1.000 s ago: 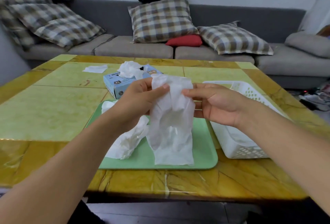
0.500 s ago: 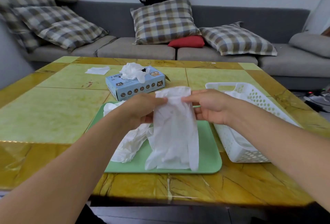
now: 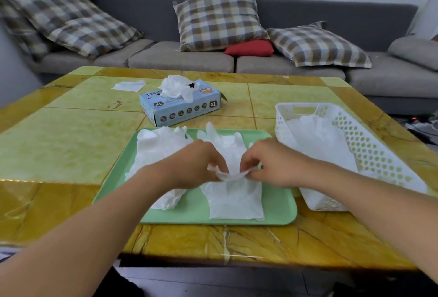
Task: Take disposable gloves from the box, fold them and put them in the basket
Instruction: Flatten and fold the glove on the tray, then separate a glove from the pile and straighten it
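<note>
A white disposable glove (image 3: 233, 198) lies flat on the green tray (image 3: 277, 211), fingers pointing away from me. My left hand (image 3: 196, 163) and my right hand (image 3: 272, 161) pinch the glove's middle from either side, lifting a small ridge of it. A second, crumpled white glove (image 3: 156, 152) lies on the tray's left half, partly under my left forearm. The blue glove box (image 3: 182, 107) stands behind the tray with gloves bulging from its top. The white perforated basket (image 3: 369, 152) sits right of the tray with white gloves inside.
A loose white piece (image 3: 128, 86) lies at the table's far left. The yellow-green table (image 3: 59, 140) has its front edge near me. A grey sofa (image 3: 180, 59) with checked cushions runs behind the table.
The glove, held up by its top edge before, now lies flat on the tray. Both my hands have dropped to its middle and pinch it there.
</note>
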`<state>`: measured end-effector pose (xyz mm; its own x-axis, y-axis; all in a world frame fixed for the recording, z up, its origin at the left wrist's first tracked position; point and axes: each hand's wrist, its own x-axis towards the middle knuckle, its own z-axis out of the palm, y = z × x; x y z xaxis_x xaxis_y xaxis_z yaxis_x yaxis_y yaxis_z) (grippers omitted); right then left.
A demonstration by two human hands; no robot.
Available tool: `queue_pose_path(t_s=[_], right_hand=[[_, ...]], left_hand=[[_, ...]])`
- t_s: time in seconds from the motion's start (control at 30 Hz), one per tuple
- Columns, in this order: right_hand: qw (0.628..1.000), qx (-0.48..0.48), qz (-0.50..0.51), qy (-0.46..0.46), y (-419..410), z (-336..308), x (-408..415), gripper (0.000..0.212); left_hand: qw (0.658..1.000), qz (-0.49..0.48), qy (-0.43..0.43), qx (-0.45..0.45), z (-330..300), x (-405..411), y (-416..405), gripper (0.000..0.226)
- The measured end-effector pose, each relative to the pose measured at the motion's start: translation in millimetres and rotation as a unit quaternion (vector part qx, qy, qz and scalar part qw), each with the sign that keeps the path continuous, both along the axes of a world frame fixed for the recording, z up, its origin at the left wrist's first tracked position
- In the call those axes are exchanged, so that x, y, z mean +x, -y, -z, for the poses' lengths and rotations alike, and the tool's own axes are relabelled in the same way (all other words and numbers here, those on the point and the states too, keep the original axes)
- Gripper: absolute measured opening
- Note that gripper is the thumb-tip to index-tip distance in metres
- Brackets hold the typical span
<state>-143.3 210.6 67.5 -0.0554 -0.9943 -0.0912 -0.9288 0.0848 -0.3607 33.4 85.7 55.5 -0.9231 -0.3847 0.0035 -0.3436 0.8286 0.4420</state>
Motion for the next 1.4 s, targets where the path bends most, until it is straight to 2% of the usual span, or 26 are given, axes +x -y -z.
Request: queue_pose_path(t_s=[0.07, 0.13, 0.33, 0.5, 0.57, 0.67, 0.77, 0.83, 0.9, 0.97, 1.0, 1.07, 1.13, 1.17, 1.27, 1.33, 1.4], right_hand=[[0.998, 0.014, -0.014, -0.061, -4.4, 5.7, 8.9, 0.025], [0.994, 0.011, -0.027, -0.105, -7.6, 4.1, 16.7, 0.028], [0.979, -0.003, -0.063, -0.193, -21.7, -14.3, 25.1, 0.026], [0.972, 0.074, -0.076, -0.211, -30.9, -5.3, 26.8, 0.01], [0.973, 0.096, -0.071, -0.196, -32.2, 0.8, 25.4, 0.007], [0.981, 0.081, -0.078, -0.155, -34.4, 2.6, 24.6, 0.015], [0.987, 0.089, -0.088, -0.101, -36.7, -0.5, 28.2, 0.017], [0.991, 0.106, -0.075, -0.039, -32.3, 0.9, 28.4, 0.03], [0.997, 0.064, -0.041, 0.015, -20.4, 4.0, 23.4, 0.036], [1.0, 0.006, 0.002, 0.027, -4.4, 6.7, 15.8, 0.023], [1.0, -0.008, 0.024, 0.015, 3.2, 7.5, 13.1, 0.02], [0.998, 0.0, 0.053, -0.019, 16.9, 11.1, 9.3, 0.029], [0.996, 0.028, 0.074, -0.036, 28.8, 14.5, 8.7, 0.042], [0.994, 0.042, 0.09, -0.043, 34.1, 16.0, 8.8, 0.057], [0.985, 0.082, 0.143, -0.057, 42.4, 15.1, 6.9, 0.124], [0.985, 0.078, 0.143, -0.05, 39.9, 14.4, 8.4, 0.132], [0.988, 0.065, 0.128, -0.056, 32.9, 15.3, 11.1, 0.122]], left_hand=[[0.999, 0.015, 0.041, -0.01, 7.6, -2.8, -3.2, 0.017], [0.998, 0.028, 0.045, -0.035, 10.6, -2.8, -4.6, 0.018], [0.994, 0.05, -0.036, -0.093, 1.7, -1.8, -5.1, 0.02], [0.994, 0.075, 0.053, -0.057, 11.5, -2.1, -14.4, 0.026], [0.994, 0.071, 0.062, -0.05, 12.6, -1.8, -16.4, 0.024], [0.99, 0.076, 0.093, -0.068, 7.1, 1.3, -16.9, 0.025], [0.985, 0.093, 0.138, -0.048, 0.1, 9.2, -17.2, 0.04], [0.986, 0.086, 0.141, -0.011, -5.2, 11.8, -16.3, 0.045], [0.993, 0.057, 0.104, 0.0, -7.9, 9.9, -15.2, 0.032], [0.997, 0.016, 0.07, -0.031, -6.8, 5.1, -15.4, 0.011], [0.996, -0.005, 0.069, -0.049, -5.3, 2.5, -16.4, 0.02], [0.99, -0.038, 0.101, -0.096, 0.9, -1.8, -19.1, 0.039], [0.977, -0.059, 0.138, -0.153, 4.8, -4.7, -22.8, 0.046], [0.972, -0.076, 0.147, -0.167, 6.0, -5.3, -23.2, 0.05], [0.965, -0.12, 0.151, -0.178, 7.7, -3.0, -18.5, 0.066], [0.966, -0.121, 0.147, -0.177, 10.8, -0.2, -13.5, 0.08], [0.966, -0.122, 0.151, -0.169, 15.4, 1.9, -9.7, 0.09]])
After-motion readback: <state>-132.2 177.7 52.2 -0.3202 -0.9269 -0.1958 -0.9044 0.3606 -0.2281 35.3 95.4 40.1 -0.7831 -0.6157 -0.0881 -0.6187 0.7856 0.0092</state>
